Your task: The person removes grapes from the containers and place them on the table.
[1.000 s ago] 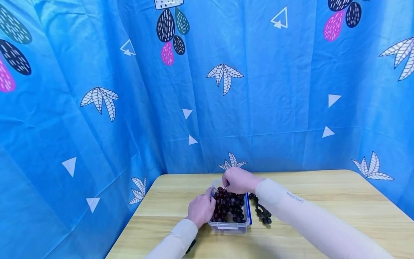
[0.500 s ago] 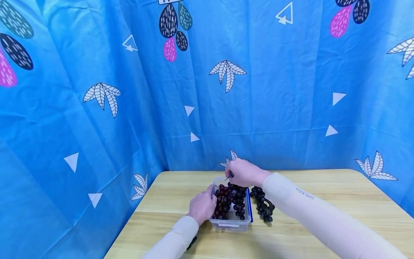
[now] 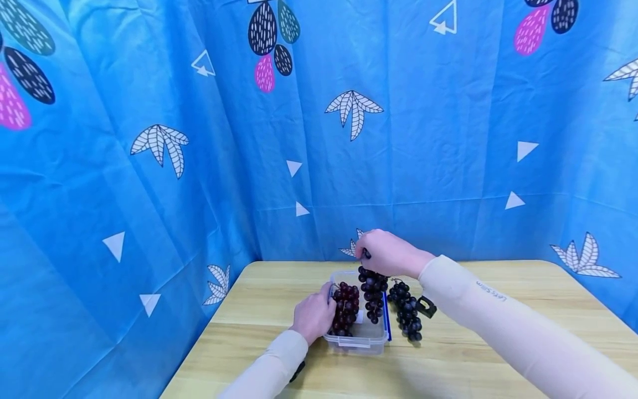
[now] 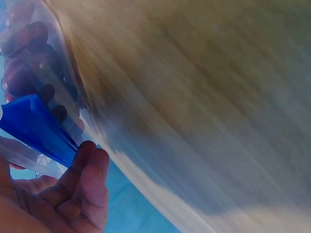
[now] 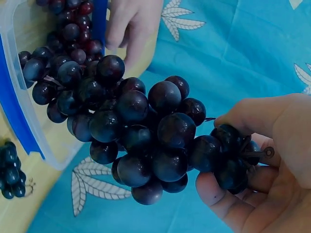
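Note:
My right hand [image 3: 386, 252] holds a bunch of dark purple grapes [image 3: 372, 291] by its stem end, thumb and fingers curled round the top grapes [image 5: 228, 155]. The bunch hangs over the right half of a clear plastic container [image 3: 355, 342]. Inside on the left lies a reddish grape bunch [image 3: 345, 310]. My left hand [image 3: 314, 316] grips the container's left side, fingertips at a blue clip flap [image 4: 41, 128] in the left wrist view. Another blue flap [image 3: 387, 321] hangs along the right side.
A second dark grape bunch [image 3: 408, 321] lies on the wooden table [image 3: 478, 327] right of the container, near a black strap piece [image 3: 426, 306] at the right wrist. A blue patterned curtain [image 3: 423, 166] stands behind the table's far edge.
My right hand has risen and moved right, lifting the dark grape bunch up from among the grapes in the container. The left hand keeps its grip on the container's side.

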`<state>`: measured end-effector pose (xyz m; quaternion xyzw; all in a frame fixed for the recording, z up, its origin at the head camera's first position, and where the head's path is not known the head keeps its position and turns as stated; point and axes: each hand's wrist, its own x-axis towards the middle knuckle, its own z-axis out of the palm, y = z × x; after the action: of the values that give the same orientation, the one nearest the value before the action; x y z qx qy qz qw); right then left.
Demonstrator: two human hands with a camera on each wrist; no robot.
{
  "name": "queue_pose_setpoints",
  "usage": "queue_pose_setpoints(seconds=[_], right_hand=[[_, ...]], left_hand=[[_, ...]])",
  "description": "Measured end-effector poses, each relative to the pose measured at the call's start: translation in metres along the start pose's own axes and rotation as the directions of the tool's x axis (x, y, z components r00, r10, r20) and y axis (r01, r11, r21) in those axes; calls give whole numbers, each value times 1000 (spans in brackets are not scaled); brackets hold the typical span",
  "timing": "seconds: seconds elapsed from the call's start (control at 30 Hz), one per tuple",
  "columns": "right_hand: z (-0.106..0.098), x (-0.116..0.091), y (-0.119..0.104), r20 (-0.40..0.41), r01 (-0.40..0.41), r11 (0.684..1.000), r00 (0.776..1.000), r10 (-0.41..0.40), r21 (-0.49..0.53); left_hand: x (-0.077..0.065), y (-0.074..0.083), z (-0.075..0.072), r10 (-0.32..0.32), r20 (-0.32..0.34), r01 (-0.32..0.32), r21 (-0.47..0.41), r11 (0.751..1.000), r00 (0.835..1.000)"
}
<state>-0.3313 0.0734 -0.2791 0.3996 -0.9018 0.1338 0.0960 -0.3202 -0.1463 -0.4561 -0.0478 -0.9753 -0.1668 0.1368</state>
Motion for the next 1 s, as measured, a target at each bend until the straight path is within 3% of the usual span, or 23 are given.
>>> queue_pose_setpoints(seconds=[0.5,0.8,1.0], right_hand=[[-46,-26,19,-39,-59,998,998,58,-24],[-63,-50,37,-69,-81,993,995,75,-87],[-70,-69,49,-33,-124,989,992,122,-78]], left_hand=[[-1,1,-2,-9,18,9,7,1000,1000],[1,2,-3,2,21,-3,13,1000,1000],[1,1,-1,-7,25,7,11,1000,1000]])
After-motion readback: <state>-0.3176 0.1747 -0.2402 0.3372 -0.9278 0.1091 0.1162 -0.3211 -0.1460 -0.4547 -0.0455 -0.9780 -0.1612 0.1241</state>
